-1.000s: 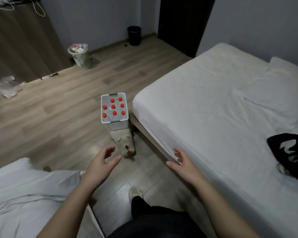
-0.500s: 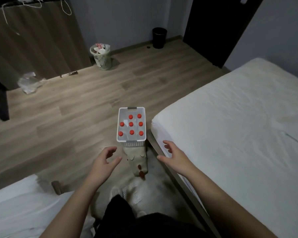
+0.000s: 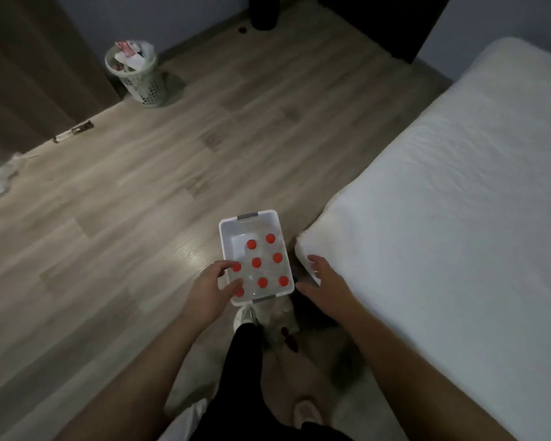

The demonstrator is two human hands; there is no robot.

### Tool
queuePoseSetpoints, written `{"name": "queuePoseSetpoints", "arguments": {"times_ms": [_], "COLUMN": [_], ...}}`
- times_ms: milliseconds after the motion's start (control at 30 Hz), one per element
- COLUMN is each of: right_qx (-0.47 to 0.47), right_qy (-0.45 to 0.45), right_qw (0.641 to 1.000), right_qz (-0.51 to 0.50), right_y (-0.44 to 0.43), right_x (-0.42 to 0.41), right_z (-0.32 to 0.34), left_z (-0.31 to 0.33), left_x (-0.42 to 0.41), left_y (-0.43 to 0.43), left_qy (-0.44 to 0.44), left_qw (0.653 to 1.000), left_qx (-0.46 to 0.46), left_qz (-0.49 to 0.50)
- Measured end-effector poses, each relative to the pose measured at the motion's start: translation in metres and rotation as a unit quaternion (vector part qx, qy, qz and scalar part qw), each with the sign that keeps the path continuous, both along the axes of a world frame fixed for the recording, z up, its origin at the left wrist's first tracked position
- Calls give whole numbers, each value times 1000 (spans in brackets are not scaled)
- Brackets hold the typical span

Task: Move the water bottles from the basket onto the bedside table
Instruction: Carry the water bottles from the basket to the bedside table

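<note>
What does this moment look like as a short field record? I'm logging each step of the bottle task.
basket: white basket on the wood floor, beside the corner of the bed
bottles: eight red caps visible, all in the basket
left hand: left hand open at the basket's left rim, fingers by two caps
right hand: right hand open, just right of the basket, holding nothing
bedside table: not in view
other: waste bin by the far wall
</note>
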State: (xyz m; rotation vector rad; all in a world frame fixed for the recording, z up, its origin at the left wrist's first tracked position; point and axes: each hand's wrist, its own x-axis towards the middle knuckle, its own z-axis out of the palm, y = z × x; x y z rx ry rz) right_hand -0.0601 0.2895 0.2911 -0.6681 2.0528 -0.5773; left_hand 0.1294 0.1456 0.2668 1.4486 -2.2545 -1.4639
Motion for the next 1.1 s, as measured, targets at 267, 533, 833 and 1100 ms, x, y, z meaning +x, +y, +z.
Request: {"name": "queuePoseSetpoints", "arguments": {"times_ms": [267, 533, 833, 1100], "right_qx": [62, 49, -29, -62], "right_qy": [-52, 12, 14, 15], "right_qw": [996, 998, 999, 997], "right_qz": [-27, -36, 28, 46], "right_y": [-113, -151, -165, -169], "right_x": [-34, -42, -68, -73], "right_z": [-126, -275, -330, -335], "left_z": [-128, -273, -322, -324], "left_x": [-67, -98, -106, -117], "left_y": [-102, -130, -149, -158], "left_qy": [-77, -81, -39, -31], "left_qw": [993, 984, 982, 993], "left_qx": [37, 40, 13, 18], "left_qz": [-84, -156, -182, -115]}}
